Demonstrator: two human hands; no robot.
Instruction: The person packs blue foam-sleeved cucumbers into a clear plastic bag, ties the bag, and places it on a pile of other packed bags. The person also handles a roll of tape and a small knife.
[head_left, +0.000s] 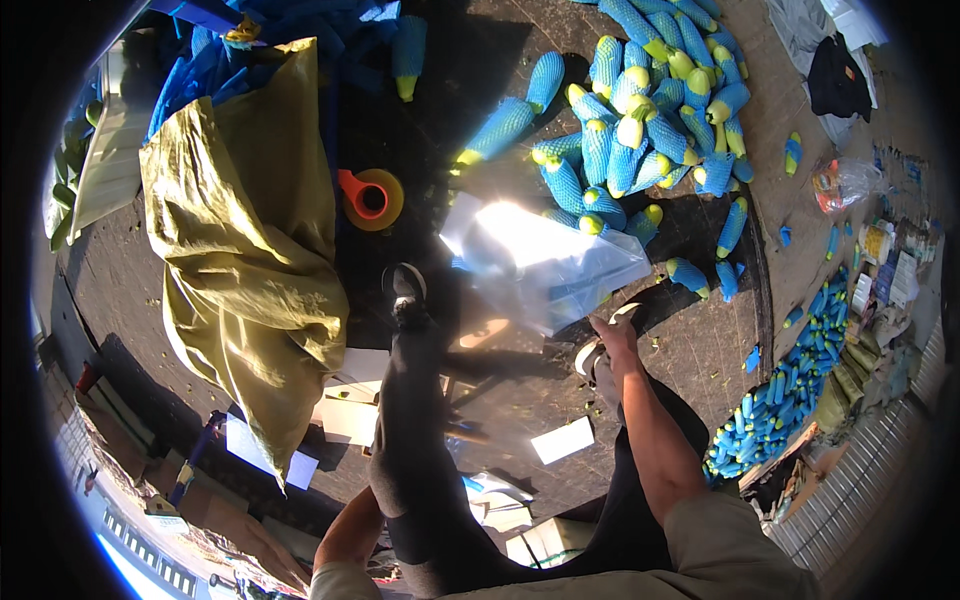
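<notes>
My right hand reaches down beside my right shoe; its fingers overlap the shoe's outline, and I cannot tell whether they grip anything. Just left of it lies a clear plastic bag, glaring in the sun. My left hand is out of view; only its forearm shows, passing behind my left leg. Beyond the bag is a heap of pale-green, zucchini-like vegetables in blue foam net sleeves. A roll of tape on an orange-red holder sits beyond my left shoe.
A large olive-yellow woven sack stands at left, with blue netting behind it. More sleeved vegetables form a long pile at right. A white card lies between my legs, and a carton is below me.
</notes>
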